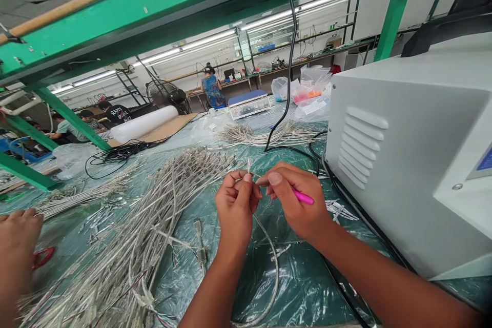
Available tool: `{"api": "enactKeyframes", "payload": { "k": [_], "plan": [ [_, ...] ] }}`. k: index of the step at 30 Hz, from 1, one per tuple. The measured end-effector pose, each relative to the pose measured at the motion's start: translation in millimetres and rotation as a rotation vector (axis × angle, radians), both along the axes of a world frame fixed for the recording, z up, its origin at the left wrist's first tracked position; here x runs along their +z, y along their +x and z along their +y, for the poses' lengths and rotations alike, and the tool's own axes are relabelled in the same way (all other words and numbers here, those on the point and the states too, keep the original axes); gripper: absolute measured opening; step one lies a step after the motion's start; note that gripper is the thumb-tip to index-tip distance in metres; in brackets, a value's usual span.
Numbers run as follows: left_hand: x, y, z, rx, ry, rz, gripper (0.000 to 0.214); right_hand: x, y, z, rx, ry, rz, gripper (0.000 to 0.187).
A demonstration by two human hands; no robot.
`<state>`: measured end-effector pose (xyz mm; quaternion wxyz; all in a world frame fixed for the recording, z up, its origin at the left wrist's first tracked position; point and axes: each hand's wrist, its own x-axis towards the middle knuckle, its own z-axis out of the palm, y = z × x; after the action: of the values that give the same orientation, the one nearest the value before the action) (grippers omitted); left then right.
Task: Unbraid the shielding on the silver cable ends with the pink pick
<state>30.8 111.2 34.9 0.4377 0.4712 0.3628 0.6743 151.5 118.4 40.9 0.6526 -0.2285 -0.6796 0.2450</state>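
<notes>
My left hand (pixel 235 205) pinches the end of a thin grey cable (pixel 275 261) between thumb and forefinger. The pale tip of this cable sticks up above the fingers, and its length loops down to the table on the right. Close beside it, my right hand (pixel 302 202) is closed around a slim tool with a pink end (pixel 303 197). The tool's working end is hidden by the fingers, so its kind is unclear. Left of my arms lies a large bundle of similar cables (pixel 154 215), some with bare coloured wires. A USB plug (pixel 200 241) rests near my left forearm.
A big grey machine (pixel 392 164) stands at the right, with a black cord (pixel 290 51) hanging near it. Another person's hand (pixel 19 241) is at the far left by a red handle (pixel 44 257). More cables (pixel 269 134) and a scale (pixel 249 105) lie behind.
</notes>
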Motion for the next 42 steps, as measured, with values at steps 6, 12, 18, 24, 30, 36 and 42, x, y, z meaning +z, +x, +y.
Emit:
{"api": "enactKeyframes", "payload": {
  "k": [6, 12, 18, 24, 30, 36, 42],
  "plan": [
    [0.4, 0.5, -0.2, 0.003, 0.002, 0.001, 0.016, -0.2, 1.1, 0.3, -0.002, 0.002, -0.010, 0.029],
    [0.8, 0.6, -1.2, 0.000, -0.018, 0.019, 0.017, -0.2, -0.6, 0.7, -0.025, -0.009, 0.002, 0.030],
    [2.8, 4.2, -2.9, -0.015, -0.027, 0.039, 0.020, -2.0, -3.7, 4.7, -0.189, -0.083, 0.042, 0.031],
    [2.2, -0.2, -2.5, 0.038, 0.018, 0.025, 0.018, -3.3, 6.4, 17.7, -0.426, -0.192, 0.145, 0.028],
    [0.2, -2.8, -0.3, 0.021, 0.015, 0.004, 0.017, 1.8, 0.2, -0.1, -0.078, -0.018, 0.064, 0.031],
    [0.0, -1.2, -0.8, 0.022, 0.006, 0.009, 0.017, 1.8, -0.1, -3.0, -0.044, 0.000, 0.007, 0.034],
    [0.4, -0.3, -0.5, 0.025, -0.012, -0.016, 0.020, 0.9, 0.2, -1.6, -0.016, 0.009, -0.020, 0.029]
  ]
}}
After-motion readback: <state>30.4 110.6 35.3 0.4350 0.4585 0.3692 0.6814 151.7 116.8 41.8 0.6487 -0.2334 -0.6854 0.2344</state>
